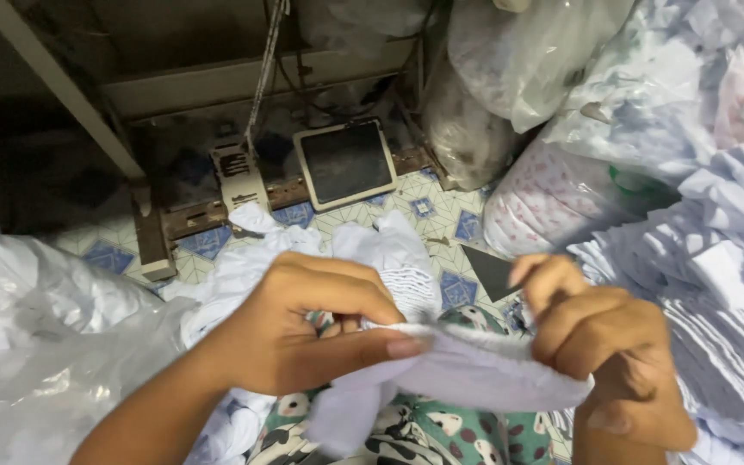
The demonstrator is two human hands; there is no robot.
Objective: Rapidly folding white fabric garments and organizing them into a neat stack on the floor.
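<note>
Low in the centre of the frame, the left hand [303,331] pinched the white cloth [467,375] shut between thumb and fingers; the right hand [613,353] gripped its other end, fist closed. Keeping it taut seemed wise.

Cloth piece [475,370] sits stretched between the left hand [303,331] and right hand [613,344]; pedal [344,164] on the floor [441,215] behind, folded stack [725,327] right, plastic bag [36,344] left.

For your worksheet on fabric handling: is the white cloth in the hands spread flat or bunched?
Bunched: the white cloth is gathered between left hand and right hand.
</note>
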